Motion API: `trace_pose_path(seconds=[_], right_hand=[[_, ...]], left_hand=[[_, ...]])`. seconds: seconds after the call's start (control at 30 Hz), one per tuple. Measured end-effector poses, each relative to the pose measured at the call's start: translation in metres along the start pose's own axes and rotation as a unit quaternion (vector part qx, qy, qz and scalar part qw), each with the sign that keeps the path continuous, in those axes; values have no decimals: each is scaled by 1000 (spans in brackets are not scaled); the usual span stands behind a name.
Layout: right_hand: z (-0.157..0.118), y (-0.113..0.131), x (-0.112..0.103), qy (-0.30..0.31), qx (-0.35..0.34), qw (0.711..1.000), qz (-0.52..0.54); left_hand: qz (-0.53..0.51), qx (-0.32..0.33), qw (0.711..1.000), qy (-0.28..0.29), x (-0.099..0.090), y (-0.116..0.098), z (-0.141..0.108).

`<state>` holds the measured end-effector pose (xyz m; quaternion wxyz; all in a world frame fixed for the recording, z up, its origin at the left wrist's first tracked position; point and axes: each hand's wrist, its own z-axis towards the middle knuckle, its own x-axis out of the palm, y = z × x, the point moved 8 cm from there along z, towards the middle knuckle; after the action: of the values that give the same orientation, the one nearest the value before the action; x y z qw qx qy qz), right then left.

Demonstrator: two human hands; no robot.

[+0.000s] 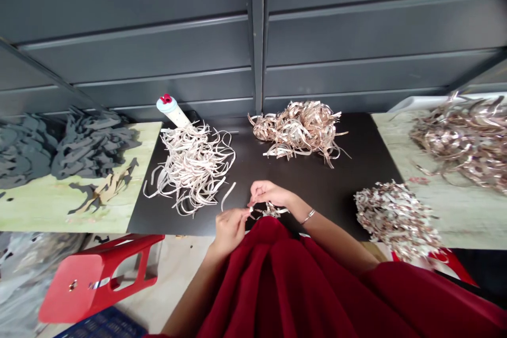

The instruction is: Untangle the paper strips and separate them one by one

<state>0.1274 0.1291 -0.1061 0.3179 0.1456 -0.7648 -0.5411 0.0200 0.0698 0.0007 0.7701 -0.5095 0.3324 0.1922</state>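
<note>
Close to the front edge of the black table, my left hand point(229, 228) and my right hand point(270, 193) almost meet. Both pinch a small pale strip point(251, 210), whose shape is mostly hidden by the fingers. Below my right hand lie a few short white and rose-gold strip pieces point(270, 210), partly covered by the red garment. A single cream strip point(227, 195) rests just beyond my left hand. Farther left is a tangled pile of cream strips point(194, 163). Beyond my right hand sits a heap of shiny rose-gold strips point(301, 127).
A pale bottle point(173, 111) with a red-topped lid stands behind the cream pile. At right, knotted-looking short pieces point(396, 216) reach the table edge, with more metallic strips point(467, 142) beyond. Dark grey cut pieces point(93, 142) lie left. A red stool point(99, 274) stands on the floor.
</note>
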Motion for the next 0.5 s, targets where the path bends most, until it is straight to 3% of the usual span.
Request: trace_pose_path(seconds=[0.07, 0.17, 0.23, 0.3, 0.37, 0.5], right_hand=[[-5, -10, -10, -30, 5, 999, -44], [-21, -25, -46, -100, 19, 985, -138], [-33, -36, -73, -154, 32, 963, -218], [-41, -49, -87, -184, 41, 935, -301], [-42, -64, -82, -181, 37, 908, -375], [-34, -97, -39, -98, 8, 867, -489]], left_hand=[[-48, -85, 993, -62, -15, 17, -2], [-200, -199, 946, -159, -38, 41, -8], [-300, -224, 912, -166, -44, 44, -6], [-358, -226, 895, -144, -46, 38, 0], [-383, -228, 886, -129, -46, 27, 6], [-395, -242, 878, -122, -45, 5, 14]])
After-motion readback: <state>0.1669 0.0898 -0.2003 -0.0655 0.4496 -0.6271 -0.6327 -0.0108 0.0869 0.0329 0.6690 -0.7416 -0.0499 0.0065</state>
